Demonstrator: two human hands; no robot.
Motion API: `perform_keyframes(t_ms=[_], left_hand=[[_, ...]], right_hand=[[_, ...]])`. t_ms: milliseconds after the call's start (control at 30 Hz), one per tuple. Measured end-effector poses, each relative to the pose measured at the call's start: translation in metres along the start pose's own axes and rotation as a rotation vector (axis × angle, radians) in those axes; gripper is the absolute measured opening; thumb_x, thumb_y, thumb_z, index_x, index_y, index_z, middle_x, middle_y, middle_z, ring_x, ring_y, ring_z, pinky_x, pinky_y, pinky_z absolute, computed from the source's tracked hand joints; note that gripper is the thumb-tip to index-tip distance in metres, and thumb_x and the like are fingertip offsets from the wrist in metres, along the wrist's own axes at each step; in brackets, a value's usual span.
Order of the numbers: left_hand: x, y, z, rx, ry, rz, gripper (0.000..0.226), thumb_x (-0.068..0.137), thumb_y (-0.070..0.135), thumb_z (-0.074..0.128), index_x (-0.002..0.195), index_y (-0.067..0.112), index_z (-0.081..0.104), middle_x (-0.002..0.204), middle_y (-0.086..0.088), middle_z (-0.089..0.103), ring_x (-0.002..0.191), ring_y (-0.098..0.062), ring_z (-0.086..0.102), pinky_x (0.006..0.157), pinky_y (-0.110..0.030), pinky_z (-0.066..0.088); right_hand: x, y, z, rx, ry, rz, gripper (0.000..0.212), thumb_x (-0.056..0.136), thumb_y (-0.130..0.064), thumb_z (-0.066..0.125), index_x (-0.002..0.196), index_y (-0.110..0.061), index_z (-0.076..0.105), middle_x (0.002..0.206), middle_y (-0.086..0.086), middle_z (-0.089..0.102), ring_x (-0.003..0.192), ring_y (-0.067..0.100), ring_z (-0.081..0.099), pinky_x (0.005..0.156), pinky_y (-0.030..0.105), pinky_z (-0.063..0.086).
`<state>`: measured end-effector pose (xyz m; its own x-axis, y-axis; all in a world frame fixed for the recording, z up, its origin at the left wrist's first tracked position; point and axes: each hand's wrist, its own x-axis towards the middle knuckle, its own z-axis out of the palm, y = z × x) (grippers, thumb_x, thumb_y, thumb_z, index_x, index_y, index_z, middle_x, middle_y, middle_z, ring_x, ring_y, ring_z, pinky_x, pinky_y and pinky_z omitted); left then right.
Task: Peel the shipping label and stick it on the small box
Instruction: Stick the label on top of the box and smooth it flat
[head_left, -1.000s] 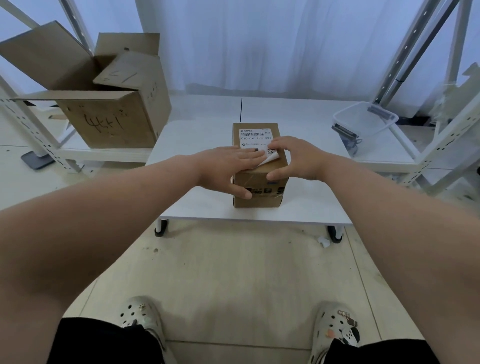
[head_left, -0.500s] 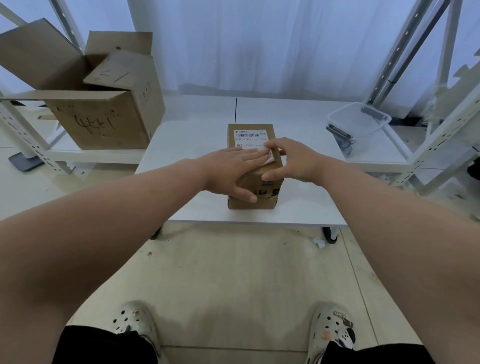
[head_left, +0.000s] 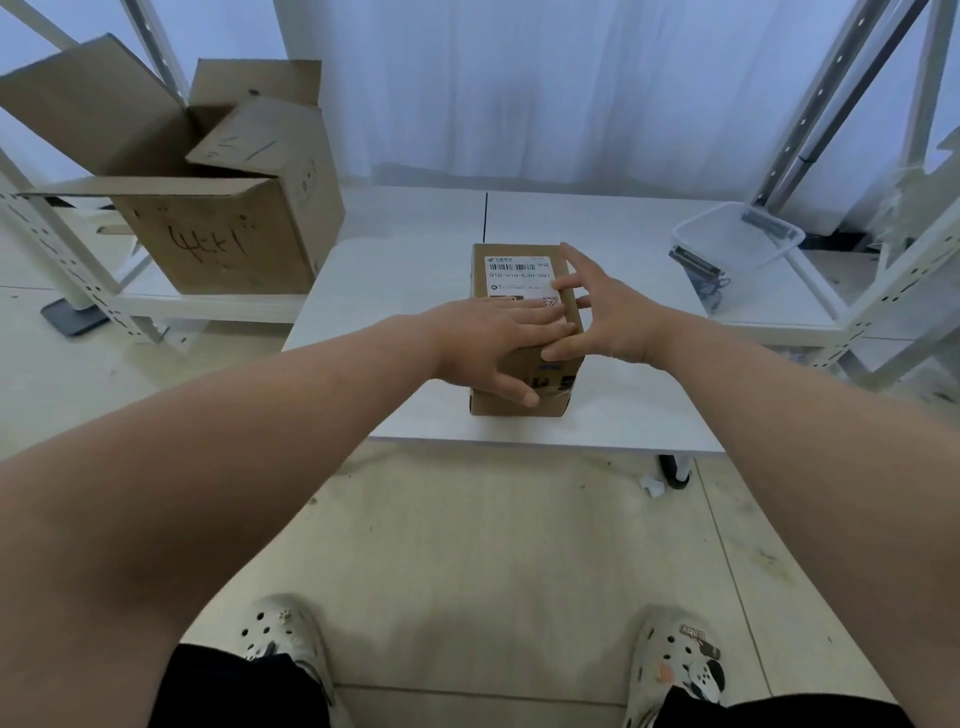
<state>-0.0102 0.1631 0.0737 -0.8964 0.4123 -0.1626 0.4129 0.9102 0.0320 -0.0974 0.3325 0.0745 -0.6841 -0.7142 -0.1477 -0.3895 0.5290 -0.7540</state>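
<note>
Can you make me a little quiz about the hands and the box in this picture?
1. True or false: the shipping label lies on top of the small box.
2. What is the left hand doing? A: pressing flat across the top of the box. B: holding scissors. C: hanging down by the person's side.
3. Fill in the gap: the small box stands on a white ____.

Key: 1 true. 2 A. 3 table.

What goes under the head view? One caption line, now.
Left hand presses the shipping label onto the small box on a white table; right hand touches the label's edge.
</note>
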Motion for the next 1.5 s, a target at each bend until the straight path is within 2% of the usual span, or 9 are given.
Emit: perform_keyframes(t_ms=[133, 400, 600, 733, 833, 933, 1000, 1133, 1500], left_hand=[[-0.016, -0.011, -0.003, -0.018, -0.029, -0.025, 0.082, 0.084, 0.061, 0.052, 0.149, 0.037, 0.008, 0.158, 0.017, 0.007, 0.146, -0.01, 0.009, 0.117, -0.037, 0.021], [0.01, 0.006, 0.005, 0.029, 0.026, -0.043, 0.096, 0.08, 0.067, 0.05, 0.151, 0.025, 0.003, 0.161, 0.003, 0.003, 0.148, -0.017, 0.003, 0.12, -0.035, 0.009], [-0.027, -0.016, 0.007, -0.022, 0.013, -0.012, 0.067, 0.091, 0.055, 0.042, 0.148, 0.039, 0.011, 0.158, 0.016, 0.01, 0.146, -0.007, 0.007, 0.119, -0.034, 0.016], [-0.047, -0.015, -0.001, -0.033, 0.194, -0.083, 0.053, 0.09, 0.063, 0.031, 0.13, 0.038, 0.053, 0.14, 0.016, 0.05, 0.129, -0.006, 0.046, 0.102, -0.033, 0.041], [-0.046, -0.007, -0.01, -0.19, 0.406, -0.234, 0.063, 0.087, 0.063, 0.025, 0.093, 0.021, 0.072, 0.089, -0.001, 0.073, 0.081, -0.022, 0.064, 0.077, -0.041, 0.05], [-0.018, -0.001, -0.01, -0.397, 0.604, -0.504, 0.037, 0.092, 0.044, 0.05, 0.107, 0.012, 0.059, 0.104, -0.008, 0.063, 0.1, -0.026, 0.057, 0.089, -0.042, 0.047], [-0.002, 0.002, -0.002, -0.587, 0.45, -0.72, 0.062, 0.086, 0.048, 0.058, 0.134, 0.013, 0.039, 0.129, -0.011, 0.048, 0.121, -0.03, 0.046, 0.098, -0.041, 0.042], [-0.001, -0.01, 0.012, -1.076, 0.128, -0.654, 0.037, 0.087, 0.047, 0.059, 0.118, 0.029, 0.051, 0.115, 0.003, 0.062, 0.105, -0.016, 0.06, 0.09, -0.032, 0.051], [-0.02, -0.025, 0.012, -1.388, -0.014, -0.516, 0.047, 0.088, 0.022, 0.063, 0.132, 0.027, 0.046, 0.121, 0.005, 0.062, 0.105, -0.01, 0.062, 0.085, -0.019, 0.05]], right_hand=[[0.0, 0.0, 0.001, -0.017, -0.002, -0.007, 0.116, 0.072, -0.02, 0.082, 0.151, -0.031, -0.001, 0.149, 0.002, 0.031, 0.132, 0.023, 0.036, 0.094, 0.028, 0.038], [0.0, -0.004, 0.004, -0.031, -0.032, -0.021, 0.116, 0.072, -0.012, 0.081, 0.152, -0.027, -0.002, 0.15, 0.007, 0.03, 0.131, 0.025, 0.04, 0.094, 0.026, 0.041], [-0.002, 0.002, 0.003, -0.102, -0.007, -0.016, 0.11, 0.073, -0.027, 0.081, 0.152, -0.026, 0.005, 0.154, -0.001, 0.029, 0.138, 0.023, 0.032, 0.109, 0.037, 0.035], [-0.006, 0.002, 0.004, -0.103, -0.003, -0.005, 0.09, 0.079, -0.029, 0.076, 0.15, -0.023, 0.02, 0.154, -0.002, 0.03, 0.138, 0.02, 0.031, 0.106, 0.031, 0.03], [-0.007, -0.004, 0.005, 0.087, 0.082, 0.001, 0.072, 0.087, -0.04, 0.064, 0.147, -0.025, 0.028, 0.151, -0.003, 0.033, 0.137, 0.019, 0.034, 0.105, 0.032, 0.033], [0.001, -0.009, 0.012, 0.219, 0.262, 0.08, 0.084, 0.085, -0.044, 0.065, 0.15, -0.027, 0.016, 0.156, 0.001, 0.023, 0.14, 0.024, 0.03, 0.111, 0.04, 0.034], [0.004, -0.009, 0.02, 0.29, 0.217, 0.241, 0.093, 0.078, -0.047, 0.072, 0.149, -0.025, 0.015, 0.151, 0.006, 0.034, 0.132, 0.027, 0.042, 0.106, 0.048, 0.042], [0.005, -0.002, 0.023, 0.441, 0.019, 0.262, 0.024, 0.083, -0.027, 0.071, 0.101, -0.031, 0.056, 0.114, -0.002, 0.065, 0.099, 0.016, 0.063, 0.092, 0.041, 0.053], [0.002, 0.008, 0.015, 0.572, -0.102, 0.228, 0.045, 0.089, -0.013, 0.063, 0.131, -0.022, 0.048, 0.13, 0.007, 0.058, 0.115, 0.023, 0.058, 0.079, 0.031, 0.055]])
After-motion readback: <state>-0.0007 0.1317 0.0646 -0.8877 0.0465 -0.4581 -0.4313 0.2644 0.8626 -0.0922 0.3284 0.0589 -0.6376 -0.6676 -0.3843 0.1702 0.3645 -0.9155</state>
